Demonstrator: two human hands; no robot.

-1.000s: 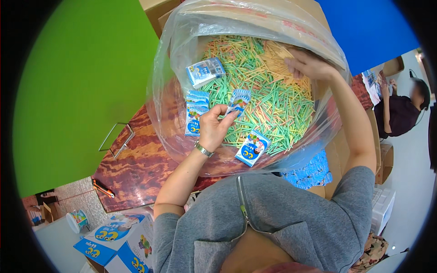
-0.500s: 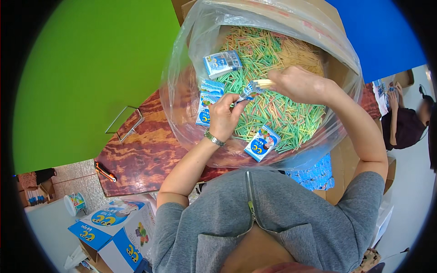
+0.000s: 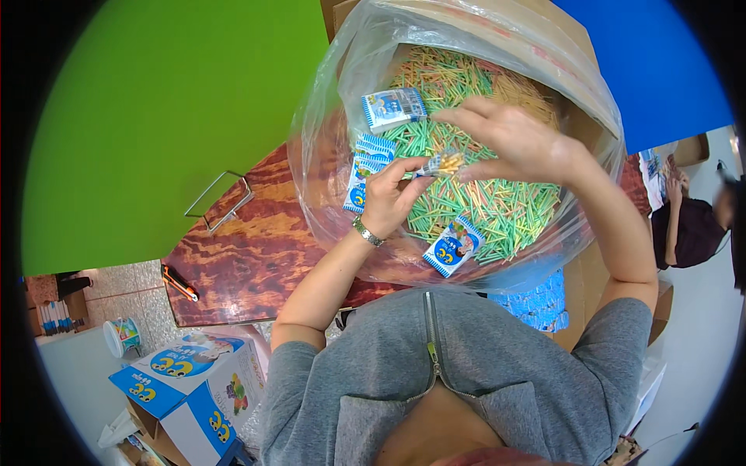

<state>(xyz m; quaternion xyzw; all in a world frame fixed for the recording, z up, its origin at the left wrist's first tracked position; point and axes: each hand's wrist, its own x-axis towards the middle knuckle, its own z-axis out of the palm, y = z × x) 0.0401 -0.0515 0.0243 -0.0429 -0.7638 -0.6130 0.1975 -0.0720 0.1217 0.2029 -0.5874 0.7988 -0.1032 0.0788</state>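
Observation:
My left hand [image 3: 388, 198] pinches a small blue-and-white snack packet [image 3: 427, 168] between thumb and fingers. Yellowish candy sticks [image 3: 448, 162] poke out of its open end. Just to the right, my right hand [image 3: 519, 144] has its fingers apart and nothing visible in them; it is slightly blurred. Beneath both lies a heap of green, yellow and pink sticks [image 3: 497, 206] in a clear plastic bag [image 3: 317, 167]. Other packets rest around the heap: one at the upper left [image 3: 394, 109], an overlapping group at the left [image 3: 365, 175], and one near my body [image 3: 454, 247].
On the red-brown wood-grain table [image 3: 225, 272] are a bent wire stand [image 3: 243, 196] and an orange-black box cutter [image 3: 180, 284]. A printed blue-and-white carton [image 3: 202, 388] stands at lower left. Blue packets [image 3: 536, 303] lie below the bag. Another person [image 3: 694, 225] works at far right.
My right hand has opened and let go of the yellowish sticks, which now sit in the packet's mouth. My left hand still grips the packet. The view has shifted slightly.

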